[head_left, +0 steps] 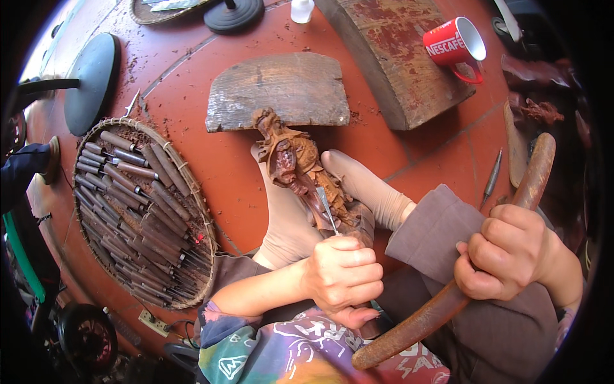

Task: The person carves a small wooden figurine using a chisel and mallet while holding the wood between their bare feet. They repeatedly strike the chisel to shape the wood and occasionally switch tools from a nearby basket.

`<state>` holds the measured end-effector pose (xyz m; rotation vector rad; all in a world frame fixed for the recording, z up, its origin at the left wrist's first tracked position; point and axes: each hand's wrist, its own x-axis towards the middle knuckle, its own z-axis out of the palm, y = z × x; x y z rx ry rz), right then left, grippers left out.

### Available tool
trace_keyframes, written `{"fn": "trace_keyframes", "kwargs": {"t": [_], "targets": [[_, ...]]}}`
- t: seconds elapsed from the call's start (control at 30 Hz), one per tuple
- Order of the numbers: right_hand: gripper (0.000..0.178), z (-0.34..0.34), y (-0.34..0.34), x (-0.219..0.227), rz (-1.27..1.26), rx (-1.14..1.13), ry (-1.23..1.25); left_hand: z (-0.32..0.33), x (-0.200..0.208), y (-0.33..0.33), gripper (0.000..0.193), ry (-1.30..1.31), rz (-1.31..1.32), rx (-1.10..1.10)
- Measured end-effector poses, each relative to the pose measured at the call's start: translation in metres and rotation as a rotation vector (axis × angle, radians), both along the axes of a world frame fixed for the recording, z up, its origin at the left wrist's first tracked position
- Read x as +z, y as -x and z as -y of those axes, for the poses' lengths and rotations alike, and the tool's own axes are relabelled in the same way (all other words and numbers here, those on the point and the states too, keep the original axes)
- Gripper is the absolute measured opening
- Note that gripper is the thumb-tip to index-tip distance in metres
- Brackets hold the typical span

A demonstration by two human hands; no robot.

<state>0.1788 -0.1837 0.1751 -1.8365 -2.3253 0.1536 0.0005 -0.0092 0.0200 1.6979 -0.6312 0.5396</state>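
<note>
A reddish-brown wood carving [295, 160] with intricate figures leans between my feet, its top end by a worn wooden board [275, 83]. My left hand [345, 276] is closed around a chisel [327, 206]; the fist hides its handle. The metal blade points away from me, its tip at the carving's lower part; whether it touches cannot be told. In my right hand [504, 254], closed round its middle, is a curved, smooth wooden stick [416, 325]. One end of the stick rises at the far right, and the other lies low across my lap, apart from the chisel.
At left, a woven basket [209, 224] holds many carving tools. A thick wooden block [390, 70] carries a red mug [451, 45]. Another slim tool [492, 178] lies at right on the red tile floor [173, 102], near chips. A power strip [153, 322] sits lower left.
</note>
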Motion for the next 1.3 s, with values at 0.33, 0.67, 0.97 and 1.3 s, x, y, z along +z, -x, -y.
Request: {"fn": "trace_keyframes", "kwargs": {"t": [0.33,0.67,0.97,1.3], "targets": [[0.026,-0.001,-0.001,-0.003,-0.030,-0.006,0.052,-0.005,-0.016,-0.003,0.036,0.134,0.064,0.042],[0.019,0.001,-0.001,-0.002,-0.044,0.014,0.045,-0.011,0.007,-0.002,0.043,-0.082,0.104,0.062],[0.021,-0.001,-0.004,-0.003,-0.077,0.115,-0.029,0.000,0.044,0.010,0.026,-0.401,-0.122,0.128],[0.020,-0.001,-0.001,0.001,-0.032,0.074,0.002,0.007,0.011,0.000,0.043,-0.015,0.003,0.109]]}}
